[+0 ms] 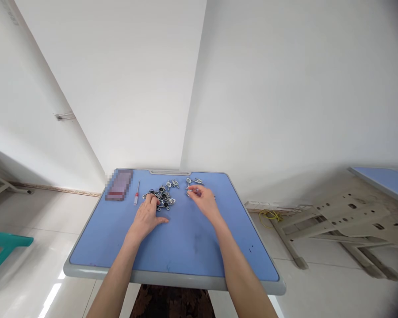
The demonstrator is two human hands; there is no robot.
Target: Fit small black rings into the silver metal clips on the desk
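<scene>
Two hands are shown at a blue-topped table (96, 238): the left hand (146, 218) is laid, fingers curled, on small silver-and-black metal fittings (164, 198); the right hand (202, 203) is half-closed, its hold unclear. Fittings could be scattered if nudged.

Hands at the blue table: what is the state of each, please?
Left hand: curled on the pile of small metal rings, holding unclear.
Right hand: pinched, apparently on a small metal ring.
</scene>
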